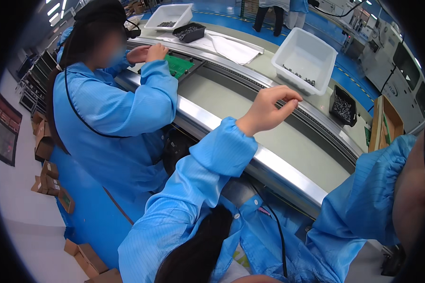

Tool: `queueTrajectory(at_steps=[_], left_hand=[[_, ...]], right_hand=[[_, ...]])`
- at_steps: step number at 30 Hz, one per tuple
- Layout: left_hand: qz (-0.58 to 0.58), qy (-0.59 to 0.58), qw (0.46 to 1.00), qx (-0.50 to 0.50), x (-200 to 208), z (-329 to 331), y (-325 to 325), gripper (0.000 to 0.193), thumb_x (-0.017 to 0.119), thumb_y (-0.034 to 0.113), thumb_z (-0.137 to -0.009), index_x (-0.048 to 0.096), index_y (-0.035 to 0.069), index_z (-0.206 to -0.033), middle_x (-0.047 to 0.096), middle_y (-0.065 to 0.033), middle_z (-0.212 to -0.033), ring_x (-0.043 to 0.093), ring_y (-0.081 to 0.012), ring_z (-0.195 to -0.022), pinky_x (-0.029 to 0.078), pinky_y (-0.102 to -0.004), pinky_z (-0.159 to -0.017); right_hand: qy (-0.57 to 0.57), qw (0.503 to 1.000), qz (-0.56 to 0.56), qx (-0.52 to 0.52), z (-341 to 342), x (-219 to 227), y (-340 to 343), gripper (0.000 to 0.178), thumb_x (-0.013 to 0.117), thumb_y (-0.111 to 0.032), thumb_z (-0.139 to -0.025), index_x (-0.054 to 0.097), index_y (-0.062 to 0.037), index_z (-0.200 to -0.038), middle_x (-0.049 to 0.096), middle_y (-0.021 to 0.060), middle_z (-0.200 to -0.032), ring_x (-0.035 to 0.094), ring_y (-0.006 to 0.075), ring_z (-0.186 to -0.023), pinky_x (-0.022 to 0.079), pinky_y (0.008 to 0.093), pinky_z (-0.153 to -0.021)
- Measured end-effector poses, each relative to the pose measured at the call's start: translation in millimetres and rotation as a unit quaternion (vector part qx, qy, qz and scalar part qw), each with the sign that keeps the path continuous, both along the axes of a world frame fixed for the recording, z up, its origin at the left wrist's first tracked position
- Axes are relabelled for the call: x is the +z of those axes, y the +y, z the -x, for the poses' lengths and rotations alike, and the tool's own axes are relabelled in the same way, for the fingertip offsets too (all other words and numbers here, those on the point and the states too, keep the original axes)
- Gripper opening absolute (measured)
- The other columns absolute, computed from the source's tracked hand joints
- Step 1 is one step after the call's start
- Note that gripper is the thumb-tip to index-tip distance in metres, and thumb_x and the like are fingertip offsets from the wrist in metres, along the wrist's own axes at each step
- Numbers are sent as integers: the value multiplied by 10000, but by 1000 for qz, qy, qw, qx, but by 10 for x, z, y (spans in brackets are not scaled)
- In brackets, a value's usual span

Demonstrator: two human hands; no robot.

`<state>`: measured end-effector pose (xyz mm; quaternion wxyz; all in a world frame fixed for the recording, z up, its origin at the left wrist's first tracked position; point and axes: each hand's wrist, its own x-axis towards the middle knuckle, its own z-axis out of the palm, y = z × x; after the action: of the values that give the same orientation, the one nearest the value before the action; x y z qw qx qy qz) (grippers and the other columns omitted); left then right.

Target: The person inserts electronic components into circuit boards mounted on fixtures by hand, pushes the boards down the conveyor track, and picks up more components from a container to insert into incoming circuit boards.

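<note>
Over the conveyor point(311, 155), my left hand point(271, 109) is raised with the thumb and fingertips drawn together. Whatever the pinch holds, if anything, is too small or hidden to make out. Beyond it stands a white bin point(303, 54) with a scatter of small metal parts along its near side. A black tray point(343, 106) heaped with small parts lies to the right of that bin. My right hand point(414, 191) is lifted close at the right edge of the view, cut off there, so its fingers do not show.
At my left a co-worker in a blue smock point(108, 106) has both hands over a green circuit board point(177, 65) on the conveyor. A second white bin point(169, 18) and black tray point(190, 33) are at the back. A cardboard box point(387, 123) stands at far right.
</note>
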<state>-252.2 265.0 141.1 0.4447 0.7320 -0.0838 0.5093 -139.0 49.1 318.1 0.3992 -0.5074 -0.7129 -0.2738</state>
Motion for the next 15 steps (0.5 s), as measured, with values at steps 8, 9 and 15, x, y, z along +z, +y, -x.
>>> queueTrajectory(at_steps=[8,9,15], left_hand=[[-51,-101,992,-64,809,844,-318,252,561,-132,-694,643,-21,-904,636,-111,-821,555,-225,-716,480,-309,-661],[-53,-105,990,-71,870,900,-366,262,560,-138,-684,648,-26,-904,635,-119,-824,554,-230,-713,478,-314,-658],[-104,-204,967,-112,1222,1109,-474,159,656,-25,-745,677,-27,-903,644,-138,-848,561,-216,-705,474,-309,-633]], right_hand=[[-67,973,-218,-38,-224,479,-39,749,632,-422,-875,283,-44,-1418,441,171,-1353,476,288,-1179,383,453,-1029],[-84,967,-237,-41,-263,560,-77,745,629,-422,-876,285,-44,-1418,442,170,-1352,476,289,-1179,382,453,-1029],[-121,973,-193,-25,-321,584,-120,722,613,-425,-884,297,-48,-1413,448,169,-1346,478,293,-1182,382,453,-1032]])
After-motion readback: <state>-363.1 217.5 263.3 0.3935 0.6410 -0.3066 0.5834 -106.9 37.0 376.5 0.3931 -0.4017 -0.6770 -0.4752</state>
